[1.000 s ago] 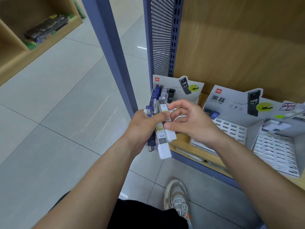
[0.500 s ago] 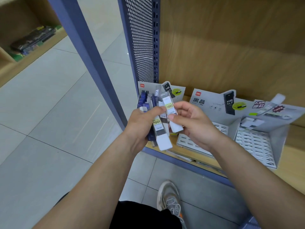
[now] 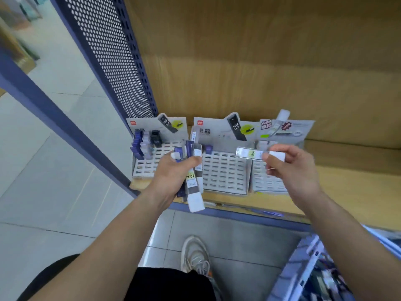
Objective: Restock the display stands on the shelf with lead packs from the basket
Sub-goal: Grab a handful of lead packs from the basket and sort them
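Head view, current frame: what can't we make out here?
Basket, head view: cut off by the bottom-right edge and blurred; contents unreadable.
Bundle of lead packs: left hand wraps it; count unclear.
Right display stand: right hand and its single pack cover part; upper slots hidden.
Pack print: too small and blurred beyond "100".

On the shelf (image 3: 347,192) we find the left stand (image 3: 147,168), middle stand (image 3: 223,177) and right stand (image 3: 267,181) side by side. Our left hand (image 3: 171,174) holds packs (image 3: 193,185) before the first two; our right hand (image 3: 290,168) holds a pack (image 3: 251,153) before the right stand. The basket (image 3: 303,274) lies lower right.
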